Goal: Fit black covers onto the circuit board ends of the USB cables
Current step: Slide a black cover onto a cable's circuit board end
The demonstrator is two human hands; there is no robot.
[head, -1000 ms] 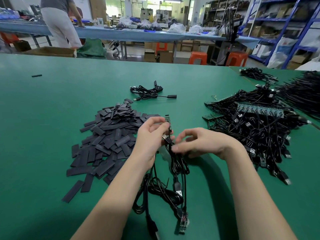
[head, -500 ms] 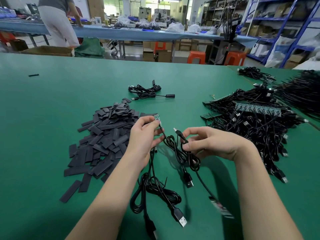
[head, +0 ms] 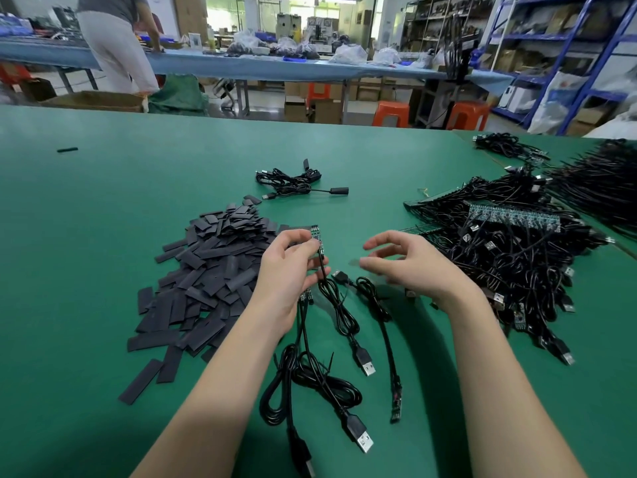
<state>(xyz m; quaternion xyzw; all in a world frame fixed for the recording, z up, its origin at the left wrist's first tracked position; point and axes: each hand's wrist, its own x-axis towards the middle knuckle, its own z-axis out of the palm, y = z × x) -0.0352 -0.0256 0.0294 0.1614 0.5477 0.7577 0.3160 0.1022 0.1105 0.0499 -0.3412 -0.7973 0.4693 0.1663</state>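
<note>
Near the front edge of the green table (head: 86,270) I see loose USB cables (head: 310,377) lying in loops between my two forearms, with their silver plugs pointing to the near edge. One cable (head: 386,336) lies alone to the right of them, and its small circuit board end (head: 396,401) rests on the table.

My left hand (head: 286,274) holds one cable by pinching it between thumb and fingers. The bare circuit board (head: 317,238) of this cable stands up above the fingertips, a little tilted, with no cover on it. More cables hang down from under this hand.

My right hand (head: 410,263) is just beside it, above the table, with fingers relaxed and spread. It holds nothing. It is a little blurred.

The pile of black covers (head: 206,270) lies left of my left hand, and partly behind the hand, so the hand hides its right border. On the right side of the table is a big tangle of cables (head: 510,257) with a row of green boards (head: 513,217) on top.

Farther, toward the middle of the table, lies one coiled cable bundle (head: 293,182). A small dark piece (head: 67,150) lies alone near the far left edge.

Behind the table a person (head: 117,46) stands at a long blue table (head: 275,69), and there are orange stools (head: 391,113) and blue shelves (head: 565,46). I cannot read any writing or label.
</note>
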